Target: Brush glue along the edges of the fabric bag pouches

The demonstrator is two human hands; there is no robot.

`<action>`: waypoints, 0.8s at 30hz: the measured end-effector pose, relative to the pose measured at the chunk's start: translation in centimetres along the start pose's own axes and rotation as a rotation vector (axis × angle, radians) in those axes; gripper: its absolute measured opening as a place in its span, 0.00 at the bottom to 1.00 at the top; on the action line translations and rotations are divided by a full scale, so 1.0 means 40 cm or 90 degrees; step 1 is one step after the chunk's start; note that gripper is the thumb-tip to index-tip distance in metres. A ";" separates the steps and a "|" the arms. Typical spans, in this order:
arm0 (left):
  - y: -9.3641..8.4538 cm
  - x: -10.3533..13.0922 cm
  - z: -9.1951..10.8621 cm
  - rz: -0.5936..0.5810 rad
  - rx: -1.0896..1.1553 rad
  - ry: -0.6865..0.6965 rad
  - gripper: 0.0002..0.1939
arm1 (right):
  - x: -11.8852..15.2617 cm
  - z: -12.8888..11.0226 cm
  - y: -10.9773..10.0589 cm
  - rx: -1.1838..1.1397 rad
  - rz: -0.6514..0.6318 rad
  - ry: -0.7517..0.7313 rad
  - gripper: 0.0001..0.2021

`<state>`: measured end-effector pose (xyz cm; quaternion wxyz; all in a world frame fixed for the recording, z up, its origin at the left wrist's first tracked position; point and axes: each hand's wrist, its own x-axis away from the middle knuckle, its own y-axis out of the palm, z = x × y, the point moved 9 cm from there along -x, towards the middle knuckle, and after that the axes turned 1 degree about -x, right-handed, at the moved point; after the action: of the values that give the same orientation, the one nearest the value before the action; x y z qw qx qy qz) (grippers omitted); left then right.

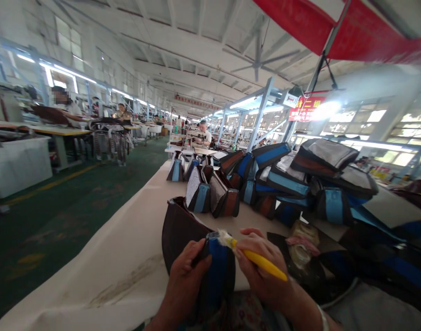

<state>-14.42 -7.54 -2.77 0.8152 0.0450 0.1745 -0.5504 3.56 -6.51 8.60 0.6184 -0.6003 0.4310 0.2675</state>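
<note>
My left hand [188, 276] grips the side of a dark fabric bag piece [171, 234] with a blue stripe, held upright near the table's front edge. Between the fingers of my right hand [265, 262] is a yellow-handled brush [262, 263]. Its pale bristles touch the top edge of the piece, at the end of the blue stripe. Right of that hand stands a jar [301, 255] with a pinkish cloth around it; its contents are hard to make out.
Finished-looking bag pieces [198, 191] stand in rows ahead on the pale table cover [138, 239]. A high pile of similar pieces [279, 170] fills the right side. Beyond the left edge lies a green floor [93, 197] with a white bin [20, 161]. A person [203, 133] sits ahead at a machine.
</note>
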 end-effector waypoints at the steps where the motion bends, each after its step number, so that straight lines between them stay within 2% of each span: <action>1: -0.001 -0.001 0.003 -0.001 -0.002 0.007 0.17 | 0.001 -0.002 0.007 -0.004 -0.018 -0.006 0.06; 3: 0.001 -0.003 0.008 -0.011 -0.010 0.019 0.17 | -0.001 0.006 0.002 0.021 -0.014 0.005 0.06; 7: 0.010 0.001 0.020 -0.037 -0.048 0.043 0.15 | -0.008 0.027 -0.034 0.038 0.058 0.079 0.06; 11: 0.015 0.006 0.050 -0.041 -0.077 0.082 0.12 | -0.016 0.024 0.016 -0.066 0.002 0.112 0.05; 14: 0.018 0.008 0.069 -0.048 -0.106 0.124 0.11 | -0.019 0.032 0.033 -0.019 -0.011 0.103 0.04; 16: 0.014 0.015 0.085 -0.023 -0.147 0.198 0.12 | -0.021 0.036 0.017 0.018 0.011 0.090 0.04; 19: 0.002 0.050 0.127 0.079 -0.250 0.409 0.17 | -0.030 0.032 -0.025 0.002 0.049 0.099 0.04; 21: 0.014 0.078 0.145 0.114 -0.336 0.530 0.19 | -0.038 0.038 -0.055 -0.028 0.084 0.163 0.02; 24: 0.052 0.096 0.158 0.088 -0.445 0.624 0.14 | -0.042 0.065 -0.084 -0.121 0.146 0.310 0.05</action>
<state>-9.77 -11.80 1.63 0.6405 0.0338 0.6967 -0.3212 6.15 -4.12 11.50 0.4034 -0.6494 0.6050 0.2227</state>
